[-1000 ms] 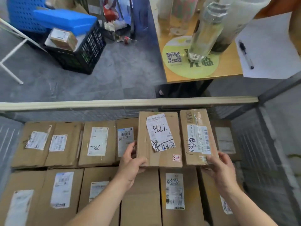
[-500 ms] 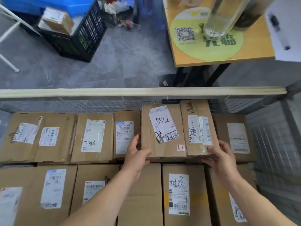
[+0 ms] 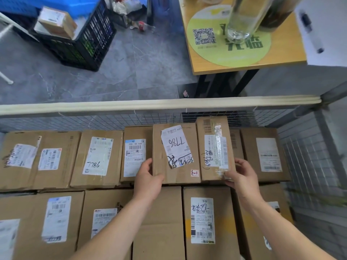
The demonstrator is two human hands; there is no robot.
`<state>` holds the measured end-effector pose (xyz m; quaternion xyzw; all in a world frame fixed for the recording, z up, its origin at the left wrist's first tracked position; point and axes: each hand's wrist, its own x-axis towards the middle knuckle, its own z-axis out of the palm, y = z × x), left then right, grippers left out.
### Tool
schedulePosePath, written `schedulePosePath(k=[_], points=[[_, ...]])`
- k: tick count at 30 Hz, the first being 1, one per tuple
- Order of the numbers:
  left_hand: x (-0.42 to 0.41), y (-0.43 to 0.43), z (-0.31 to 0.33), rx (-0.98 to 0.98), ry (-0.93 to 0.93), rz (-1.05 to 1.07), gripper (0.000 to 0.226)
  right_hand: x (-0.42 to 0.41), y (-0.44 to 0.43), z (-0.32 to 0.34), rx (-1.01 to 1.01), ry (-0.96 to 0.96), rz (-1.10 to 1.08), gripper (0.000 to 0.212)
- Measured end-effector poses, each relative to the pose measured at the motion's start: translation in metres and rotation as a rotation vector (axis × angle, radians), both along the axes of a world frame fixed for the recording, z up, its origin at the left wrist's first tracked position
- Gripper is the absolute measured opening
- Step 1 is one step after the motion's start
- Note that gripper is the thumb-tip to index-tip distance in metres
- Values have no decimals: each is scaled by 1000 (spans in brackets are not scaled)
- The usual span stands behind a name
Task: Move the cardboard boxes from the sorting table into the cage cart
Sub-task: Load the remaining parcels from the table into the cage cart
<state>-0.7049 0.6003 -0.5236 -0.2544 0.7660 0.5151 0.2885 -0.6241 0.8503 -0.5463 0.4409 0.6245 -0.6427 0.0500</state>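
Bright, even light; blurred, warped edges

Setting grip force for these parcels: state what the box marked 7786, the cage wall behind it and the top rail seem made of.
Box marked 7786: brown cardboard, matt, with a paper label curling at its edge. Cage wall: thin metal wire grid, likely; open squares show. Top rail: cream wrapping, perhaps foam or tape, with lengthwise seams; core hidden.

The middle box's white label reads "7786"; the blue-topped label to its left, "530-05 A68". The green mat bears a QR code and "光临".
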Motion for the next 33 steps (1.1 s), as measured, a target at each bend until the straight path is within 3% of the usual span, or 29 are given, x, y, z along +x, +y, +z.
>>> schedulePosePath(k=[8, 13, 25, 33], points=[[3, 4, 43, -183, 100, -222, 65, 12, -2, 43, 214, -87, 132, 68], [11, 22, 106, -233, 248, -436, 67, 28, 0, 105, 327, -102, 141, 70], [44, 67, 277, -155, 797, -1015, 65, 121, -24, 281, 712, -68, 66, 71], [94, 82, 376, -6, 1118, -1270, 86, 206, -57, 383, 950, -95, -127, 74]])
